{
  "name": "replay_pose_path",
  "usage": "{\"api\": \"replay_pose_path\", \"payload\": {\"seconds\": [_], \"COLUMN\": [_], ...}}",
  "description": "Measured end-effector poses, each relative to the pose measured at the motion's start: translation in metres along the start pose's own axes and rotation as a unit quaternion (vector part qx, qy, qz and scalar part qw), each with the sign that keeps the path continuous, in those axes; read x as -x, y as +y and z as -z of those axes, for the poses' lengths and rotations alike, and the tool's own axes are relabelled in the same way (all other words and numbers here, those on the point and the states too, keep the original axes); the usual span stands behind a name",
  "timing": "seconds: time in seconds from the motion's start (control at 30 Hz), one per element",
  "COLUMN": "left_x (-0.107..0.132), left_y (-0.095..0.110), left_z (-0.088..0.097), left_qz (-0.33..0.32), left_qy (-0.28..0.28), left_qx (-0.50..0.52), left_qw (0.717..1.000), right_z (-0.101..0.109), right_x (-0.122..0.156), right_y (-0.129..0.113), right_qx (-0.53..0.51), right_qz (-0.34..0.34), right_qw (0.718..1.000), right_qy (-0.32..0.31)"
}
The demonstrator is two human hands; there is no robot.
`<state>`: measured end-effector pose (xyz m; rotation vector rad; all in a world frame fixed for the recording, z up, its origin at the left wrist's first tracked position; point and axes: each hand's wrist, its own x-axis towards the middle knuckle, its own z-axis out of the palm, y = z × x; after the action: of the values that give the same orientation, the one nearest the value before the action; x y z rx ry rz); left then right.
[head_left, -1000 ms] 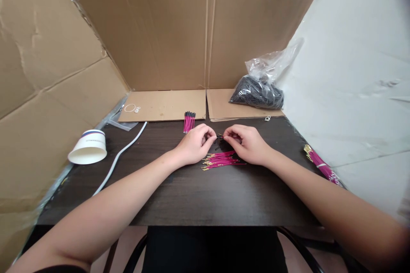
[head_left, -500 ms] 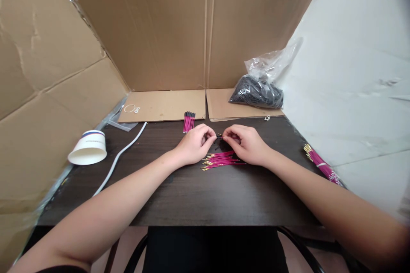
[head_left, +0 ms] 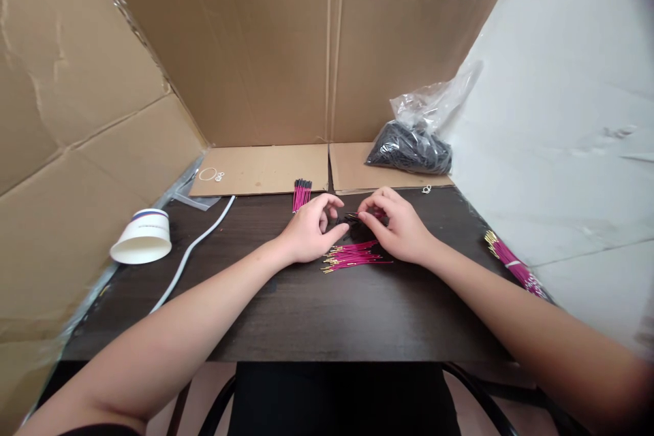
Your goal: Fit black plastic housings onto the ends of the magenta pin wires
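Observation:
My left hand (head_left: 313,231) is open, its thumb and fingers apart, with nothing visible between them. To its right, my right hand (head_left: 396,226) pinches a thin wire with a gold terminal (head_left: 352,215) pointing left; the rest of that wire is hidden by the fingers. Small black sleeves (head_left: 352,229) lie on the table between the hands. Closer to me is a loose pile of magenta wires (head_left: 353,256) with gold ends. Behind my left hand, magenta wires with black-covered ends (head_left: 302,195) lie side by side, partly hidden by the hand.
A clear bag of black pieces (head_left: 411,148) sits at the back right on cardboard (head_left: 352,180). A tied magenta wire bundle (head_left: 514,262) lies at the right edge. On the left are a tipped paper cup (head_left: 143,237) and a white cable (head_left: 191,245). Cardboard walls (head_left: 245,48) enclose the table.
My left fingers have opened from a pinch and come away from the small black piece. My right hand still pinches the wire, its fingers slightly raised.

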<state>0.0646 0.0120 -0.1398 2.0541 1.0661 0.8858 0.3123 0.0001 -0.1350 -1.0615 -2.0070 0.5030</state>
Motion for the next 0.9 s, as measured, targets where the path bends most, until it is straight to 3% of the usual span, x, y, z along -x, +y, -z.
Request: {"api": "replay_pose_path", "payload": {"seconds": [0.13, 0.33, 0.6, 0.9], "left_x": [0.0, 0.001, 0.003, 0.004], "left_y": [-0.001, 0.003, 0.005, 0.011], "left_z": [-0.001, -0.004, -0.008, -0.007], "left_qz": [-0.002, -0.043, -0.065, -0.062], "left_qy": [-0.004, -0.009, -0.031, -0.04], "left_qx": [-0.007, 0.017, 0.042, 0.035], "left_qw": [1.0, 0.999, 0.996, 0.997], "right_z": [-0.002, -0.007, -0.009, -0.01], "right_x": [0.0, -0.001, 0.0, 0.001], "right_y": [-0.001, -0.007, -0.013, -0.015], "right_qx": [-0.079, -0.221, -0.306, -0.323], "right_qz": [-0.075, -0.151, -0.182, -0.172], "right_qw": [0.994, 0.963, 0.934, 0.93], "right_qy": [-0.015, -0.023, -0.035, -0.022]}}
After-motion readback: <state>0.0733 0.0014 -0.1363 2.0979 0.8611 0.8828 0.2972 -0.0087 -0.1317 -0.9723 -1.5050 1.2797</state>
